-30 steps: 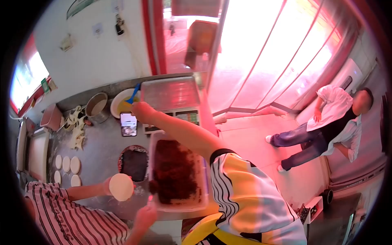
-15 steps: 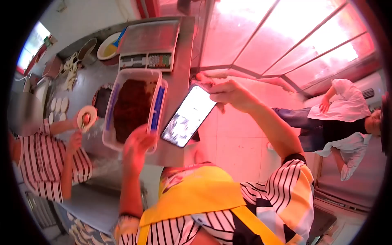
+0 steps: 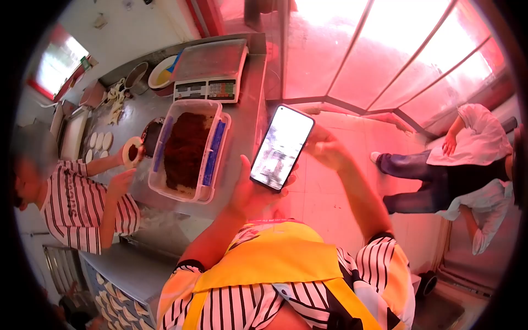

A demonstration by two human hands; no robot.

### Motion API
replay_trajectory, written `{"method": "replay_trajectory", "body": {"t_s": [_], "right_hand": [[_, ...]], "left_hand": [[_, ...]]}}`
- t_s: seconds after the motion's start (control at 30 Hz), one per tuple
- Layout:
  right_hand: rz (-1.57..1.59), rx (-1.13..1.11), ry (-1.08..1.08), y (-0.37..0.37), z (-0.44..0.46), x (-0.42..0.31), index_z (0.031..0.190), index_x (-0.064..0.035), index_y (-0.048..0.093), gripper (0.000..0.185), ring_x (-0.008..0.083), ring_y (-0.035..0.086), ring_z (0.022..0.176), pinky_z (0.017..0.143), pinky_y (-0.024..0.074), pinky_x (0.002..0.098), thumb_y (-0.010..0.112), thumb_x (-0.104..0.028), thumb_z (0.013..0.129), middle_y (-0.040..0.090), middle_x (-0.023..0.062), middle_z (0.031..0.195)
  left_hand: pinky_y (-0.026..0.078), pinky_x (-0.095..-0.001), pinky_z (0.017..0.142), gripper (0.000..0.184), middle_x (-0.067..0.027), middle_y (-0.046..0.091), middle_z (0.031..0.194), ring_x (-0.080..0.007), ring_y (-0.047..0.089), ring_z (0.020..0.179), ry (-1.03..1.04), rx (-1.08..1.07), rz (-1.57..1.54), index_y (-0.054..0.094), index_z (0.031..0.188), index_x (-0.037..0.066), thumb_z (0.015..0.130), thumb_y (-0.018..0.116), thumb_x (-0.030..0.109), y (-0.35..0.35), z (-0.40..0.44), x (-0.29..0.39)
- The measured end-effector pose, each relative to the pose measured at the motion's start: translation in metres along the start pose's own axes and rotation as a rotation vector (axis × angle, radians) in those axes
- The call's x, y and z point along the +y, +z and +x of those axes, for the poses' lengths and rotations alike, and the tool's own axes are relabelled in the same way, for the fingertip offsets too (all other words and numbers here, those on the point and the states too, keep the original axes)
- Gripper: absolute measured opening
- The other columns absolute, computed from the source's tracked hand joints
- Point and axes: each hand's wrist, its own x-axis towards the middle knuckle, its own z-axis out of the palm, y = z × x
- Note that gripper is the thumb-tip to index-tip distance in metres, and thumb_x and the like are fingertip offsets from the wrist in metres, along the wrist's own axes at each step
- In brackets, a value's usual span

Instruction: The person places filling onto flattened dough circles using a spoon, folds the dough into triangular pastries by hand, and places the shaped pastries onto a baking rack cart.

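A smartphone [image 3: 282,147] with a bright, washed-out screen is held tilted in front of my yellow apron. My left hand [image 3: 252,191] is wrapped around its lower end, thumb along the left edge and fingertips showing past the right edge. At the phone's upper right edge, my right hand [image 3: 329,149] has its fingers curled against it; some fingertips are hidden behind the phone. Left of the phone, a clear plastic tub [image 3: 155,175] on the metal counter holds dark reddish-brown filling [image 3: 187,146]. Blue strips show along its side.
A digital scale [image 3: 212,63] stands beyond the tub, near a bowl [image 3: 160,76] with a blue-handled tool. At left, a co-worker in stripes holds a dough round [image 3: 132,152] near pale dough pieces [image 3: 99,141]. Another person [image 3: 440,170] is at right. Shaped dough pieces [image 3: 118,300] lie lower left.
My left hand has moved from the tub's near edge to the right and taken hold of the phone's lower end. The phone has shifted right and stands more upright in view.
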Motion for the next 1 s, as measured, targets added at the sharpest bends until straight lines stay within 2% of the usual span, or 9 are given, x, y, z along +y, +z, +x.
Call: {"method": "replay_trajectory", "body": {"t_s": [0.2,0.3,0.47,0.53,0.67,0.87,0.9,0.93,1.0], "right_hand": [[0.403,-0.064,-0.138,0.039,0.027,0.059,0.142,-0.0076,0.026,0.072,0.0306,0.045,0.124,0.095,0.0455,0.0432,0.066,-0.016,0.083,0.039,0.0214,0.138],[0.377,-0.025,-0.129,0.04,0.034,0.073,0.141,-0.0048,0.027,0.078,0.0381,0.034,0.131,0.101,0.0405,0.0496,0.068,-0.032,0.08,0.035,0.0232,0.14],[0.508,-0.03,-0.115,0.037,0.035,0.089,0.143,-0.0047,0.022,0.076,0.0356,0.025,0.136,0.101,0.0398,0.0497,0.059,-0.038,0.086,0.026,0.0206,0.146],[0.498,-0.034,-0.115,0.04,0.036,0.086,0.144,-0.0046,0.021,0.076,0.0351,0.024,0.136,0.102,0.0394,0.0497,0.059,-0.037,0.087,0.025,0.0199,0.146],[0.472,-0.019,-0.123,0.04,0.035,0.083,0.143,-0.0032,0.022,0.078,0.035,0.028,0.135,0.1,0.041,0.0489,0.061,-0.035,0.084,0.027,0.0215,0.145],[0.426,0.056,-0.079,0.033,0.029,0.076,0.141,-0.0017,0.024,0.081,0.0335,0.041,0.127,0.099,0.0427,0.043,0.065,-0.037,0.081,0.031,0.0235,0.143],[0.499,-0.004,-0.067,0.03,0.026,0.079,0.141,-0.0017,0.024,0.081,0.033,0.041,0.127,0.099,0.0428,0.0417,0.065,-0.037,0.081,0.031,0.0228,0.143],[0.29,0.076,0.059,0.028,0.022,0.076,0.141,-0.0009,0.025,0.08,0.0308,0.041,0.127,0.099,0.0429,0.0396,0.065,-0.038,0.082,0.03,0.022,0.144],[0.185,0.298,0.184,0.015,0.002,0.096,0.134,0.0024,0.036,0.061,0.0298,0.052,0.116,0.095,0.0459,0.0403,0.061,-0.025,0.086,0.047,0.0199,0.13]], "left_hand": [[0.049,-0.0426,0.086,0.077,-0.015,0.044,0.133,-0.0338,0.048,0.115,0.077,-0.077,-0.125,0.03,0.141,0.014,0.084,0.043,0.065,0.011,-0.005,-0.007],[0.048,-0.042,0.087,0.074,-0.0144,0.041,0.135,-0.0334,0.048,0.115,0.102,-0.072,-0.143,0.03,0.141,0.017,0.086,0.042,0.064,0.009,-0.006,-0.006],[0.046,-0.0422,0.088,0.071,-0.0124,0.041,0.136,-0.0334,0.046,0.117,0.121,-0.039,-0.189,0.03,0.141,0.019,0.087,0.041,0.063,0.006,-0.007,-0.007],[0.044,-0.043,0.089,0.063,-0.0085,0.04,0.138,-0.0334,0.044,0.118,0.113,-0.032,-0.206,0.034,0.139,0.025,0.087,0.047,0.058,0.002,-0.007,-0.005],[0.043,-0.0436,0.089,0.058,-0.0049,0.041,0.139,-0.0328,0.043,0.118,0.08,-0.047,-0.233,0.038,0.137,0.03,0.087,0.052,0.054,-0.002,-0.004,-0.003],[0.042,-0.0454,0.091,0.062,-0.0064,0.043,0.137,-0.034,0.042,0.12,0.055,-0.049,-0.252,0.039,0.138,0.023,0.085,0.056,0.052,-0.021,0.006,0.006],[0.046,-0.0438,0.088,0.062,-0.0104,0.044,0.136,-0.0312,0.047,0.117,0.087,0.025,-0.181,0.042,0.136,0.018,0.086,0.054,0.053,-0.022,0.01,0.008],[0.048,-0.0423,0.082,0.061,-0.0101,0.048,0.13,-0.0299,0.052,0.111,0.137,0.164,-0.022,0.043,0.133,0.016,0.088,0.047,0.057,-0.028,0.014,0.011],[0.052,-0.0406,0.075,0.06,-0.0105,0.053,0.123,-0.0281,0.059,0.102,0.07,0.379,0.302,0.045,0.128,0.012,0.09,0.041,0.059,-0.043,0.016,0.013]]}}
